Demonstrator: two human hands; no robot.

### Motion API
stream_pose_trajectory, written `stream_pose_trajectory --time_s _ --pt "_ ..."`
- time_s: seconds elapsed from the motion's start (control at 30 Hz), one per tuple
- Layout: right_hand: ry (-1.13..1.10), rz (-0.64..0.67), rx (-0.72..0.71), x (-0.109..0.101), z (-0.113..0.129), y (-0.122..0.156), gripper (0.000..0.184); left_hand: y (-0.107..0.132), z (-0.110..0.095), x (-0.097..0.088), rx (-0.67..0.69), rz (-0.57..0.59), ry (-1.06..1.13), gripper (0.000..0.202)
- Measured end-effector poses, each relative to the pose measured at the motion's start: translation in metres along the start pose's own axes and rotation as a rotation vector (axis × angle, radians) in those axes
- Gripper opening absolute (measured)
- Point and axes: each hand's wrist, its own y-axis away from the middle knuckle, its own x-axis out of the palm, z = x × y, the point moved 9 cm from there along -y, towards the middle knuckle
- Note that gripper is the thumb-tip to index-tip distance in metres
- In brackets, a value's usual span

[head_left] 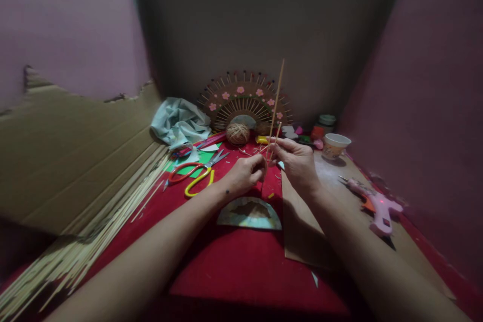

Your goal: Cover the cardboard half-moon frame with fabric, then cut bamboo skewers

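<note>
Pinching two sticks near-upright above mid-table in our right hand, probably for steadiness, we curl our left hand just beside; its grasp we cannot tell. The glue gun lies right, presumably for reach.

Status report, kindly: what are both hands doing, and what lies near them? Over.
Right hand pinching thin sticks, near upright. Left hand curled close by, grip unclear. Scissors left of left hand; twine ball beyond.

Dim, soft picture
The back wall sinks into shadow; faint glare touches the board; edges blur.
</note>
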Motion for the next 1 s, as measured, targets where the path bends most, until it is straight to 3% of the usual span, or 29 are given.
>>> stream_pose_trajectory --time_s 0.2,0.5,0.63,0.77,1.0 --pt "-0.018 0.037 0.022 0.001 0.001 0.001 0.025 0.001 -0.013 0.002 0.128 0.041 -0.168 0.009" --pt "0.016 0.055 0.015 0.003 0.012 0.002 0.015 0.002 -0.016 0.004 0.206 0.026 -0.255 0.011" --pt "0.072 0.06 -0.01 0.003 0.014 0.002 0.014 0.002 -0.009 0.003 0.115 0.034 -0.118 0.015" --pt "0.127 0.066 -0.063 0.006 0.018 0.005 0.016 0.0 0.002 0.004 -0.001 0.025 -0.024 0.007" --pt "0.143 0.048 -0.099 0.007 0.023 0.007 0.021 0.0 0.002 0.003 0.042 -0.002 -0.073 0.011"
